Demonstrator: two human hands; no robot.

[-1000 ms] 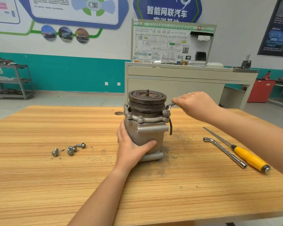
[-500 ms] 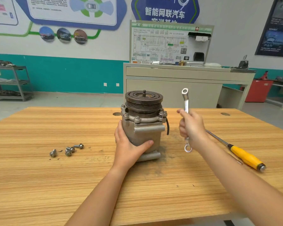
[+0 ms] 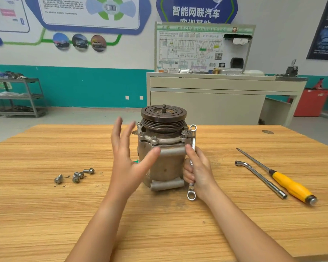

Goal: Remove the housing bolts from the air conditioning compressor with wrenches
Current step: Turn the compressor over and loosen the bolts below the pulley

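Note:
The grey air conditioning compressor stands upright on the wooden table, its dark pulley on top and several housing bolts around its flange. My left hand hovers just left of the housing with fingers spread, blurred, holding nothing. My right hand grips a silver ring wrench held upright against the compressor's right side, thumb on the housing. The wrench's upper ring stands beside the flange bolts.
Several loose bolts lie on the table to the left. On the right lie a bent socket wrench and a yellow-handled screwdriver. A beige cabinet stands behind the table.
My left hand has let go of the compressor body and opened beside it. My right hand took the wrench off the flange, swung it upright, and brought it against the compressor's right side.

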